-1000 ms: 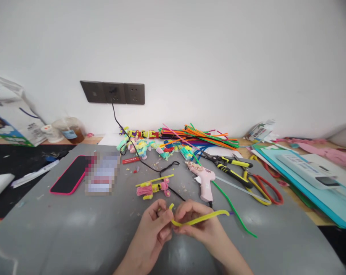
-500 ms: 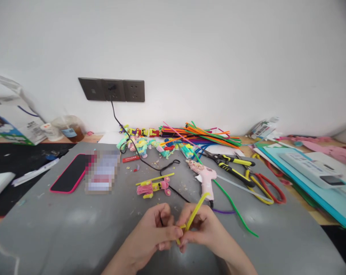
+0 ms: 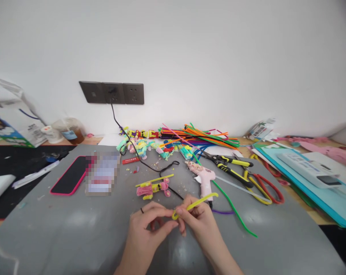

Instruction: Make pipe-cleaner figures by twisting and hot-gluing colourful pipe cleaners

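Currently pinching a yellow pipe cleaner (image 3: pixel 201 201) in the right hand (image 3: pixel 200 218), at the frame's lower centre. Touching its curled end with the left hand (image 3: pixel 145 226), below a pink-and-yellow figure (image 3: pixel 153 188); cannot tell whether gripping.

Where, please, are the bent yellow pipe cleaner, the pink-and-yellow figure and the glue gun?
Bent yellow pipe cleaner (image 3: pixel 201 201): head view, on its straight stretch.
Pink-and-yellow figure (image 3: pixel 153 188): head view, on its middle.
Glue gun (image 3: pixel 206 183): head view, on its upper handle.
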Tool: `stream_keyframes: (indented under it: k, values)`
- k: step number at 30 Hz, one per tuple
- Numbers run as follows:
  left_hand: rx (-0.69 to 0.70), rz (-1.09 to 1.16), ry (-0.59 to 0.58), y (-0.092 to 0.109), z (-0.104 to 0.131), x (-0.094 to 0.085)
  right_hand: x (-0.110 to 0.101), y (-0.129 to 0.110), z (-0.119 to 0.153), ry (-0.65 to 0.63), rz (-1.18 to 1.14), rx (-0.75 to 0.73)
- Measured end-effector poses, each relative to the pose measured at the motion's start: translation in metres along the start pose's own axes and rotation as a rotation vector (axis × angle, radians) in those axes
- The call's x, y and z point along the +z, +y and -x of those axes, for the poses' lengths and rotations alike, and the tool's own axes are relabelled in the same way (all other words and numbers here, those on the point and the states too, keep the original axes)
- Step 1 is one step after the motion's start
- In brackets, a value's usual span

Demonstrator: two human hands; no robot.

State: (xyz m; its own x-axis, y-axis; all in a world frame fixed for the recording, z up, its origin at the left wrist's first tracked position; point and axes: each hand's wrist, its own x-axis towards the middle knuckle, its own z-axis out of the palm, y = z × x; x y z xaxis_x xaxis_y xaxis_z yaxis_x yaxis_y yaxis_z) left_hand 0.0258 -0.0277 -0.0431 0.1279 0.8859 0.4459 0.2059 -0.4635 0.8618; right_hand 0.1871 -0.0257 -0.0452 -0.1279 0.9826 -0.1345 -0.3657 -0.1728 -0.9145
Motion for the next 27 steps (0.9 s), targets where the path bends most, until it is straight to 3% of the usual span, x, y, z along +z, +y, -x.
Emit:
stream_keyframes:
  k: [7, 14, 20, 27]
  values:
    - [0.187, -0.135, 0.03, 0.006, 0.006, -0.002, 0.014, 0.011, 0.011, 0.115, -0.018, -0.002]
    - [0.34, -0.322, 0.101, 0.005, 0.011, -0.007, 0.022, 0.016, 0.02, 0.119, -0.102, 0.073]
    - [0.277, -0.286, 0.098, 0.007, 0.018, -0.01, 0.023, 0.01, 0.02, 0.041, -0.127, 0.133]
    - [0.191, -0.143, 0.061, 0.009, 0.017, -0.012, 0.008, 0.003, 0.02, -0.057, -0.049, 0.177]
